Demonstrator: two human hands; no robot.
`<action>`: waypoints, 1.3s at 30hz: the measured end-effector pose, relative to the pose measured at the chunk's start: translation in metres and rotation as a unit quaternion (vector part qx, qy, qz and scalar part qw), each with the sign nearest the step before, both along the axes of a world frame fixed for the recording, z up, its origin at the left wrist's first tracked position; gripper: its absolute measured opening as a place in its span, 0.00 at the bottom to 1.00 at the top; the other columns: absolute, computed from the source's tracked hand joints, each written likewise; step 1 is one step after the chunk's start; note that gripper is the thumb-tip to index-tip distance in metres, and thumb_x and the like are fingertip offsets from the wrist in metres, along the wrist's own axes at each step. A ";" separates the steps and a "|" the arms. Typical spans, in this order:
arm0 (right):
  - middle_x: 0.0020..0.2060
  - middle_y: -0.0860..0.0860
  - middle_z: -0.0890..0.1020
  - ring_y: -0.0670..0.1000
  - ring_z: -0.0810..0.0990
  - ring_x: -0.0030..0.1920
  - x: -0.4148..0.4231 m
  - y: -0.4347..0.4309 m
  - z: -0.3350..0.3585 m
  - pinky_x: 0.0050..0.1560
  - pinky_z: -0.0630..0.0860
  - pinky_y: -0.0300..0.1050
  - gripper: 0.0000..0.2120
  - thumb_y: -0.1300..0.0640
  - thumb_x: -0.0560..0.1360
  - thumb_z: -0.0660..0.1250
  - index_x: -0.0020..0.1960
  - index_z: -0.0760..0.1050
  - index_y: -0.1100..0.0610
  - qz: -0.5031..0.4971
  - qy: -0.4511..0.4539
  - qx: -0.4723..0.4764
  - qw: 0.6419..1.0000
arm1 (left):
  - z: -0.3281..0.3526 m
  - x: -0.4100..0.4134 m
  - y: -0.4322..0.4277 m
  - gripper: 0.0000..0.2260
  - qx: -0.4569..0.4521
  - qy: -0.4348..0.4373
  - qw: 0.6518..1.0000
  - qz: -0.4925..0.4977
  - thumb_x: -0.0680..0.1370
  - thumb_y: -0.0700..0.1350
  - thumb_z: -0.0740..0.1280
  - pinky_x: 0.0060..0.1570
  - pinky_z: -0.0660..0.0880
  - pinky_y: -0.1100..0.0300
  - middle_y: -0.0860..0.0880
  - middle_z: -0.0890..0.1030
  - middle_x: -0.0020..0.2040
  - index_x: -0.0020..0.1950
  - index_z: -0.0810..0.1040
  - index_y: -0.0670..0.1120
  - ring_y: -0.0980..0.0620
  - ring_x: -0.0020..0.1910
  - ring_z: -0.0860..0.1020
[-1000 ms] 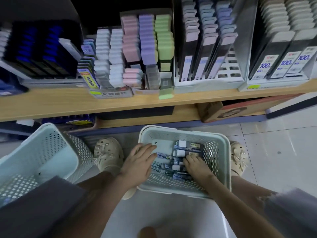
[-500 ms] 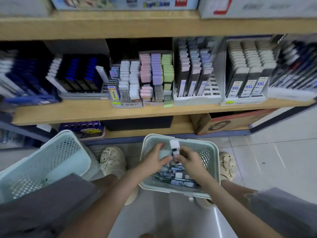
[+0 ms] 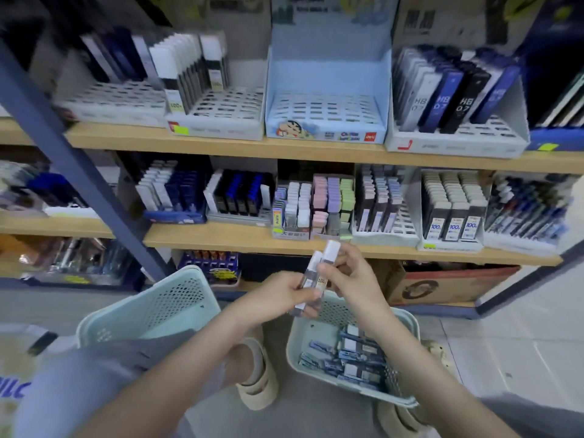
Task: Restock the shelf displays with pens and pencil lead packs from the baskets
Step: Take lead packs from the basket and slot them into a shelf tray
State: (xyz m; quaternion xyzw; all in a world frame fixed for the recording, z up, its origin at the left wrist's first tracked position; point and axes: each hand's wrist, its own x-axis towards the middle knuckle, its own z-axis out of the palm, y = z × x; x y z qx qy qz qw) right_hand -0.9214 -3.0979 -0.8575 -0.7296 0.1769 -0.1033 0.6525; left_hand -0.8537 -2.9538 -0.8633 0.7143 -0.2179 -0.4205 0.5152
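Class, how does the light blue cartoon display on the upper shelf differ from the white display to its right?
The light blue display shows bare slots; the white display holds standing HB packs. The light blue display's front carries a cartoon figure; the white display's front has none. Both have slotted floors.

Both bare forearms stretch forward from the near side, the left one from the near left and the right one from the near right, and they meet in the middle. The left hand has its fingers curled round the lower part of a slim pack. The right hand, just beside it, pinches a second pack with bent fingers. The two hands are almost touching.
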 end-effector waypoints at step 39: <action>0.41 0.54 0.77 0.54 0.75 0.40 0.236 0.076 0.225 0.34 0.68 0.44 0.04 0.57 0.80 0.60 0.50 0.70 0.58 -0.008 -0.140 -0.339 0.930 | 0.193 0.150 0.117 0.08 -0.249 -0.139 0.928 0.240 0.80 0.43 0.63 0.40 0.76 0.65 0.48 0.83 0.39 0.45 0.79 0.43 0.54 0.39 0.82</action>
